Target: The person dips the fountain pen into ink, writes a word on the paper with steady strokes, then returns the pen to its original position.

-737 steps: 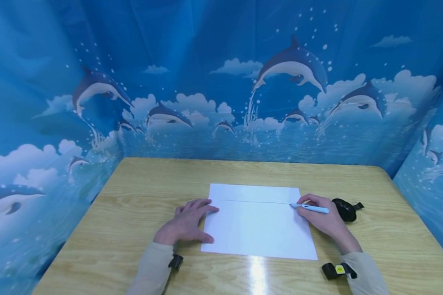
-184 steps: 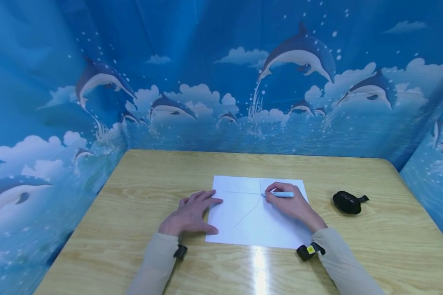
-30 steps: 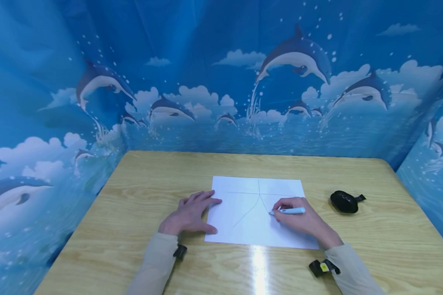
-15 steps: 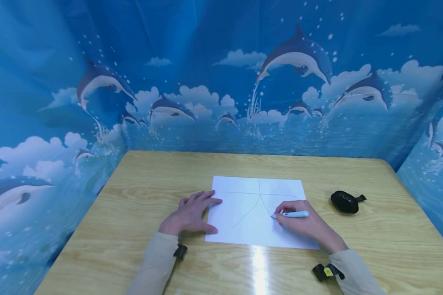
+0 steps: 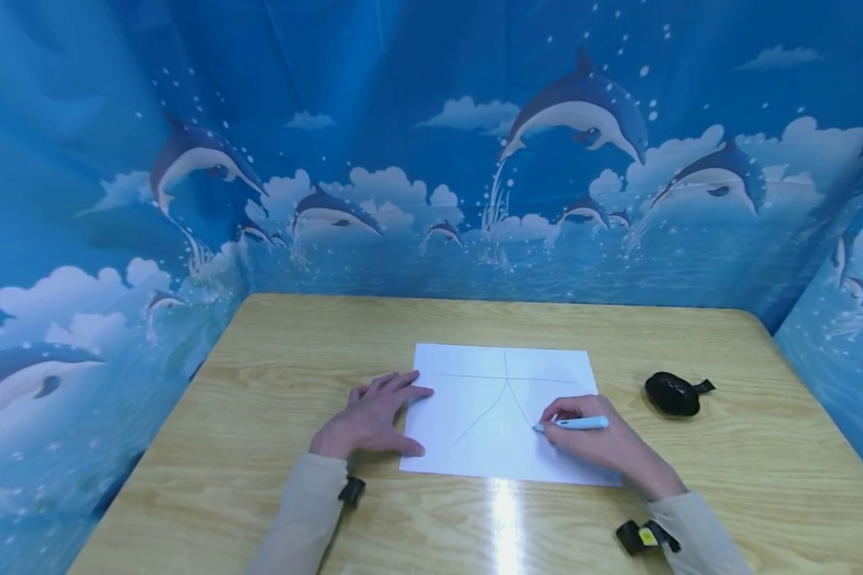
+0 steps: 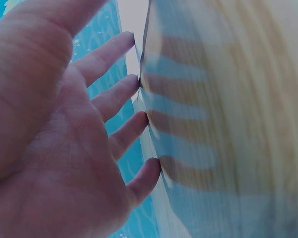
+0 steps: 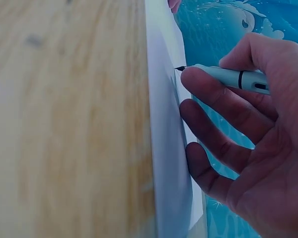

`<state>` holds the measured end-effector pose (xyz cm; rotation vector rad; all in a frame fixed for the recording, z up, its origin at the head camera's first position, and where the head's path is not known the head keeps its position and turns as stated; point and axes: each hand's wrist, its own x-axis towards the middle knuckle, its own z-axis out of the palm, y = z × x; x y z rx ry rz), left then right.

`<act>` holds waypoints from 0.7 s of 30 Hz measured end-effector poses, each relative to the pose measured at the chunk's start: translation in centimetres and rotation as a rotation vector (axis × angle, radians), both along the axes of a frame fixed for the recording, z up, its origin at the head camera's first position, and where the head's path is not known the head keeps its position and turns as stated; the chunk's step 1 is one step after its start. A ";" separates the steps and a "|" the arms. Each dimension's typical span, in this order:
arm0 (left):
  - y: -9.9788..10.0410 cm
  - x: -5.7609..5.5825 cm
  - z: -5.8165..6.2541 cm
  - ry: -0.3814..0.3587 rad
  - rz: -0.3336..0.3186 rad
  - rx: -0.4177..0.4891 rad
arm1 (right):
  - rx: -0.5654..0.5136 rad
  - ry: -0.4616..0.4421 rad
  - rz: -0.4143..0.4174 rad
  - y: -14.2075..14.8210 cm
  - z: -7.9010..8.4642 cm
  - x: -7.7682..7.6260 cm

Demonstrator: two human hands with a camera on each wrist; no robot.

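A white sheet of paper (image 5: 467, 455) lies on the table, bearing a long horizontal line, a short vertical line crossing it, and two strokes that spread downward from the crossing. My right hand (image 5: 600, 439) pinches a light blue pen (image 5: 582, 422) between thumb and fingers. The dark tip meets the paper at the lower end of the right-hand stroke; in the right wrist view the pen (image 7: 223, 75) shows a dark ring and a small window. My left hand (image 5: 370, 419) rests with spread fingers at the sheet's left edge. Its fingertips (image 6: 124, 42) touch the surface in the left wrist view.
A glossy black rounded object with a short tab (image 5: 672, 394) sits on the wooden table (image 5: 316, 335) right of the paper. A blue dolphin-print curtain (image 5: 403, 144) hangs behind and beside the table. Both wrists wear black straps, partly under the sleeves.
Over the last second my right hand has moved down and right with the pen, lengthening the right-hand stroke. Earlier, only the horizontal line was on the paper. The left hand stays put.
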<state>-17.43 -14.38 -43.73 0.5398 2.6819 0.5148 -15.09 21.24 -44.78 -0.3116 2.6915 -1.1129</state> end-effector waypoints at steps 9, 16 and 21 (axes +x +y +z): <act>0.1 0.1 0.0 -0.004 -0.005 -0.003 | 0.009 -0.010 0.010 0.3 0.2 0.4; 0.0 0.1 0.0 -0.001 0.000 -0.009 | 0.021 -0.026 0.005 0.4 0.3 0.6; 0.0 0.1 0.0 0.006 0.002 -0.006 | 0.017 -0.030 0.007 0.5 0.3 0.8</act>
